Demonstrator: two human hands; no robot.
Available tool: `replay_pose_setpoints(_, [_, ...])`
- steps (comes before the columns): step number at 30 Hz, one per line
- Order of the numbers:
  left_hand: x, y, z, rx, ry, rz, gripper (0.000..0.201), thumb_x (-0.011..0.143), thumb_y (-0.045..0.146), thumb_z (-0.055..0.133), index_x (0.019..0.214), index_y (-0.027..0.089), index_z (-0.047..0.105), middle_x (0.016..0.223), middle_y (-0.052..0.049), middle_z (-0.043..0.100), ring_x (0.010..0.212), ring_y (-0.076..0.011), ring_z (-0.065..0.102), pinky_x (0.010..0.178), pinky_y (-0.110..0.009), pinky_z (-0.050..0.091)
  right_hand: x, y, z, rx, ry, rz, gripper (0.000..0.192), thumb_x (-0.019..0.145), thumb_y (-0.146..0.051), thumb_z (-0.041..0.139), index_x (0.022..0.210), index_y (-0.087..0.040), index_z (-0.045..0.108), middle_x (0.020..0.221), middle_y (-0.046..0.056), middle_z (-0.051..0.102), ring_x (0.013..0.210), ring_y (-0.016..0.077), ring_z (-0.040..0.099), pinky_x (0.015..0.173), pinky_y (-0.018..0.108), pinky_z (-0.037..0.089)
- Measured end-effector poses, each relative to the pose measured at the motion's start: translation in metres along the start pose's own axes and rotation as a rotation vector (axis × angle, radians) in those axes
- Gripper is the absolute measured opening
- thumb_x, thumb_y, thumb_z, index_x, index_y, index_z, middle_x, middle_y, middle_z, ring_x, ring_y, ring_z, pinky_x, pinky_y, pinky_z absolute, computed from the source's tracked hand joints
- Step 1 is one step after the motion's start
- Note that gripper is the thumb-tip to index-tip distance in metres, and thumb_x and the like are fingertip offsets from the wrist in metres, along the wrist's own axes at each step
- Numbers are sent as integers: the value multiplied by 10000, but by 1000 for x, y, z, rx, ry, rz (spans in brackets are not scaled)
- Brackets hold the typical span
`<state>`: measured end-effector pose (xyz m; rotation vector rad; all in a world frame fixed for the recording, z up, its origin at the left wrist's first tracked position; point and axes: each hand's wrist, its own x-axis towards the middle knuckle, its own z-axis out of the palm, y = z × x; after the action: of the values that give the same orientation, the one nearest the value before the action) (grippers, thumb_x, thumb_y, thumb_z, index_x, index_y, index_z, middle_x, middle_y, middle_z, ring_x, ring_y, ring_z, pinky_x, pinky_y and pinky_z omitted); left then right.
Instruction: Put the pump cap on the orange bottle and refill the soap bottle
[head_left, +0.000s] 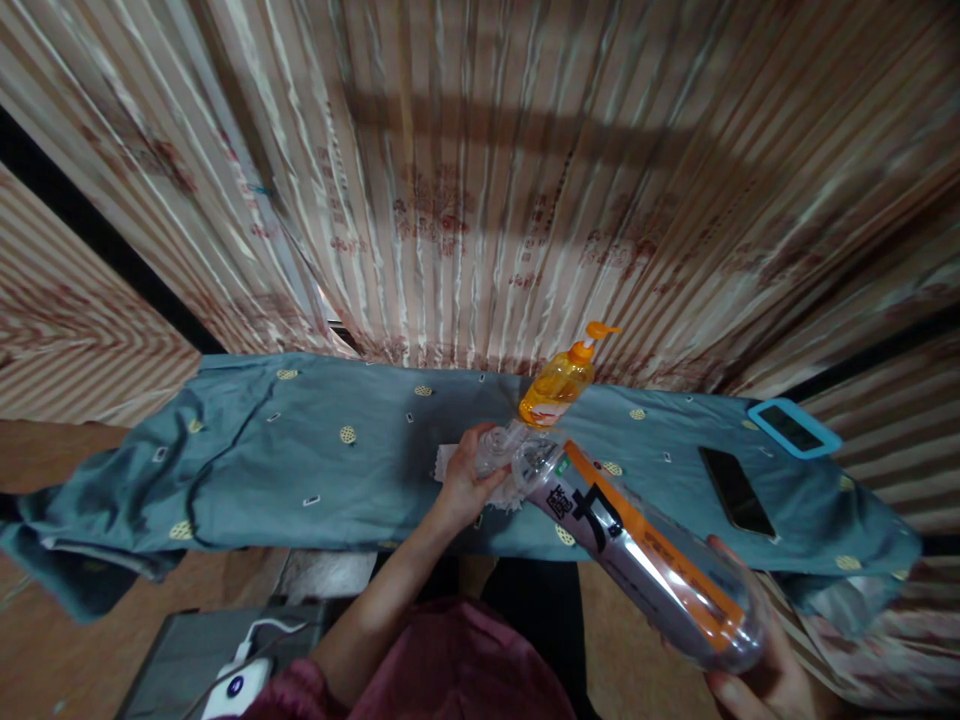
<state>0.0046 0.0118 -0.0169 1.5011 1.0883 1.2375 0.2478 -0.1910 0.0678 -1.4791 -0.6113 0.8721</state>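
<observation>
My right hand [765,650] grips the base of a large clear plastic bottle [645,560] with an orange and grey-purple label. The bottle lies tilted, its narrow end up and to the left. At that end my left hand [469,475] is closed around a small clear plastic piece [493,450], perhaps a small cup or container; its exact kind is hard to make out. Whether the two touch is unclear. Beneath the left hand lies a crumpled whitish wrapper or tissue [444,460]. Behind them stands a pump bottle [559,388] of orange liquid with an orange pump head.
A green-grey cloth with pineapple prints covers the narrow table [247,470]. On its right side lie a dark phone [737,490] and a blue-framed device [795,428]. Pleated curtains [480,200] hang close behind. A white charger with a cable [238,688] sits at lower left.
</observation>
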Motion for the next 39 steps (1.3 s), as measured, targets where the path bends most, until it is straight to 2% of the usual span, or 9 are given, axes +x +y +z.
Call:
replay_pose_setpoints(2, [0,1,0,8,8,6,579,796,244,855,1326,229,622,1334,-113,739,1282,-338,703,1155,-508,535,1,2,-2,6,1,3,1138,530,-715,1011,1503,-346,549,1754,34,448,1675,408,294,1361,466,245])
replay_pose_setpoints(5, [1,2,0,20,7,8,572,794,256,856,1318,220,630,1320,-115,742,1272,-342,710,1142,-511,546,2,4,-6,-18,-3,6,1137,528,-719,1009,1509,-356,562,1731,-4,487,1659,321,362,1252,276,382])
replay_pose_setpoints(8, [1,3,0,17,5,4,560,796,242,847,1313,231,632,1310,-101,749,1262,-332,714,1134,-508,552,2,6,-10,-53,-25,-15,1119,584,-715,988,1544,-346,548,1678,4,552,1621,275,436,1160,213,462])
replay_pose_setpoints(15, [0,1,0,16,-1,4,585,791,231,832,1334,252,616,1349,-98,740,1288,-334,700,1157,-513,537,6,11,-15,-114,-48,-145,957,691,-684,958,1510,-338,603,1551,26,671,1469,235,612,1076,197,533])
replay_pose_setpoints(18, [1,0,1,18,-5,4,584,800,256,828,1341,247,609,1356,-104,733,1289,-333,697,1158,-510,535,6,12,-17,-119,-53,-178,927,703,-656,962,1510,-354,621,1536,24,681,1437,234,638,1066,207,552])
replay_pose_setpoints(24, [0,1,1,11,1,-4,581,807,263,827,1343,230,604,1357,-115,728,1303,-334,696,1167,-519,534,4,13,-21,-108,-58,-130,1021,666,-690,970,1540,-324,589,1535,59,680,1419,274,648,1053,270,589])
replay_pose_setpoints(29, [-1,1,0,19,-1,-10,588,795,224,834,1336,259,608,1358,-88,732,1298,-330,699,1161,-523,542,6,11,-21,-153,-71,-205,891,693,-643,969,1477,-372,642,1441,6,736,1283,239,714,1008,244,592])
replay_pose_setpoints(36, [-1,0,1,6,3,-5,603,789,179,845,1339,230,604,1349,-114,739,1300,-334,699,1158,-505,534,8,12,-22,-182,-83,-272,810,737,-637,953,1465,-417,674,1433,-12,719,1253,258,720,991,297,608])
replay_pose_setpoints(39, [-1,-1,2,6,6,-11,608,789,186,847,1344,222,602,1363,-126,732,1311,-344,695,1168,-515,526,7,12,-23,-179,-71,-264,797,722,-645,956,1447,-450,688,1552,-47,632,1237,251,714,974,299,616])
